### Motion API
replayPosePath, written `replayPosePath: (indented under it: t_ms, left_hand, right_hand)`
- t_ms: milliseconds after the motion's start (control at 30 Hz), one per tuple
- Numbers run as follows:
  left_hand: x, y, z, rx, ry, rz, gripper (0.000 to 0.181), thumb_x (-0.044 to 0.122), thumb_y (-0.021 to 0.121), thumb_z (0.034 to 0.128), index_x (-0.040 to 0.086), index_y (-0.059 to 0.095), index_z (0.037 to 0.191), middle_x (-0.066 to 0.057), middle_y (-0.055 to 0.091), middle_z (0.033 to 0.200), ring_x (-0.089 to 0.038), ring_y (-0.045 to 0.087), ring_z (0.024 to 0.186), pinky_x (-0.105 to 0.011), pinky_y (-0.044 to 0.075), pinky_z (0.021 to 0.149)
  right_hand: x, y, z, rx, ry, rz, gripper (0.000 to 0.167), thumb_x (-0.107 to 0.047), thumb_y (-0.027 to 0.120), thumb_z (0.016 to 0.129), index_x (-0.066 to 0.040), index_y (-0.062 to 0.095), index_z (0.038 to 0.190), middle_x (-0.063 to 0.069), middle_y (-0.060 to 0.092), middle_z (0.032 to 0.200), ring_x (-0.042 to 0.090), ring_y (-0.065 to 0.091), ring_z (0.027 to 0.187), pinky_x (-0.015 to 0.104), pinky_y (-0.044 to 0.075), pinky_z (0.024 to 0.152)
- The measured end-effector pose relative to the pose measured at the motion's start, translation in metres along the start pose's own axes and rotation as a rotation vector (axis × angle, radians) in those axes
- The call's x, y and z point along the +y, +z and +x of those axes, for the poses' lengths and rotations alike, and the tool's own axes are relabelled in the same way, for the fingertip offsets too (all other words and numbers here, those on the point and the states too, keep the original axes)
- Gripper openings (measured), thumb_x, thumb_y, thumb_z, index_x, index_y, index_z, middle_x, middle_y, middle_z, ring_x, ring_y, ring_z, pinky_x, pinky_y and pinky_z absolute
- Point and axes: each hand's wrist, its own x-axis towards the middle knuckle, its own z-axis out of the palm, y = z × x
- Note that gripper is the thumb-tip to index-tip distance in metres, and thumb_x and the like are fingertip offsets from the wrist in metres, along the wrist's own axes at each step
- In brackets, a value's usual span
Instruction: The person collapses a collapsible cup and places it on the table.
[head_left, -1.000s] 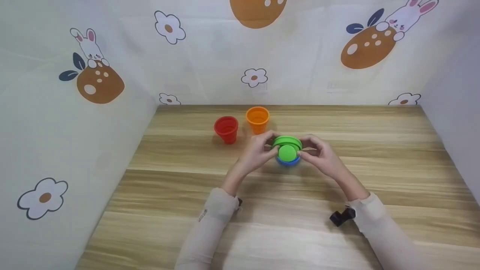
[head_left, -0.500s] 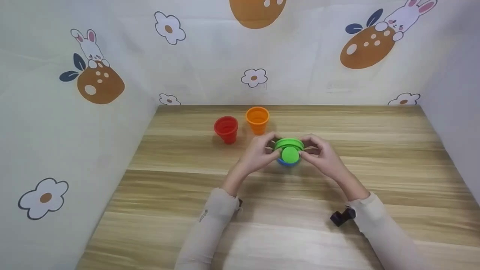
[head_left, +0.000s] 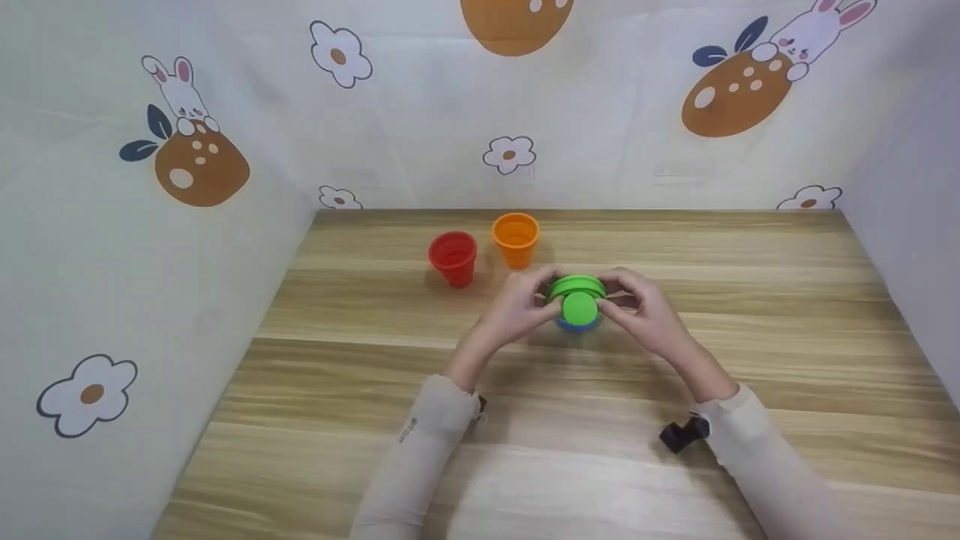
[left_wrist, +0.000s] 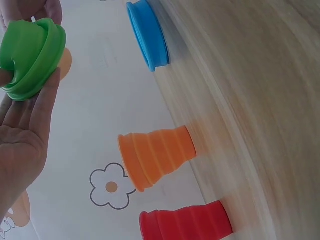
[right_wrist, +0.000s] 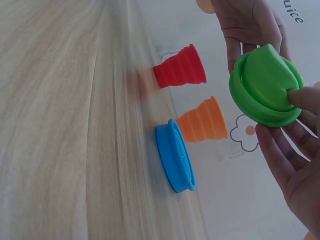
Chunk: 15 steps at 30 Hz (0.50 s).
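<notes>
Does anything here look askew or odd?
The green cup, held between the left hand and right hand, looks lopsided: its base bulges unevenly from its rim. The red cup and orange cup stand upright; no spill shows.

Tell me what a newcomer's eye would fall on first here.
Likely the bright green cup, partly folded, held up between the left grip and right grip, with the flattened blue cup below on the table. Next, the upright red cup and orange cup, farther back, left of the green one in the head view.
</notes>
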Motion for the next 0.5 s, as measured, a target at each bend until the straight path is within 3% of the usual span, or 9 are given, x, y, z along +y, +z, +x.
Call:
replayPosePath:
  t_ms: [200, 400, 500]
  left_hand:
    - [-0.0005, 0.0001, 0.0008, 0.044, -0.008, -0.002, 0.03, -0.002, 0.061, 0.0892, -0.002, 0.063, 0.119, -0.018, 0.071, 0.114, -0.028, 0.069, 0.101, -0.027, 0.061, 0.084]
    - [0.0015, 0.0006, 0.0013, 0.092, -0.015, -0.014, 0.03, -0.002, 0.06, 0.0904, -0.001, 0.064, 0.12, -0.017, 0.072, 0.113, -0.029, 0.069, 0.101, -0.03, 0.062, 0.083]
    - [0.0031, 0.0005, 0.002, 0.103, -0.027, -0.014, 0.03, -0.002, 0.061, 0.0908, 0.001, 0.064, 0.121, -0.016, 0.072, 0.113, -0.028, 0.069, 0.101, -0.027, 0.061, 0.082]
  right_hand:
    - [0.0008, -0.0009, 0.0001, -0.016, 0.049, 0.076, 0.034, 0.0, 0.064, 0.093, 0.008, 0.06, 0.126, 0.02, 0.065, 0.118, 0.004, 0.064, 0.105, 0.018, 0.057, 0.09]
    - [0.0038, -0.002, 0.0003, -0.086, 0.109, 0.183, 0.037, -0.001, 0.06, 0.096, 0.009, 0.054, 0.131, -0.005, 0.066, 0.118, 0.007, 0.064, 0.11, 0.022, 0.056, 0.093]
    - [0.0046, -0.0028, 0.0004, -0.128, 0.146, 0.242, 0.038, -0.002, 0.058, 0.097, 0.01, 0.05, 0.132, -0.008, 0.065, 0.119, 0.006, 0.065, 0.112, 0.028, 0.057, 0.095]
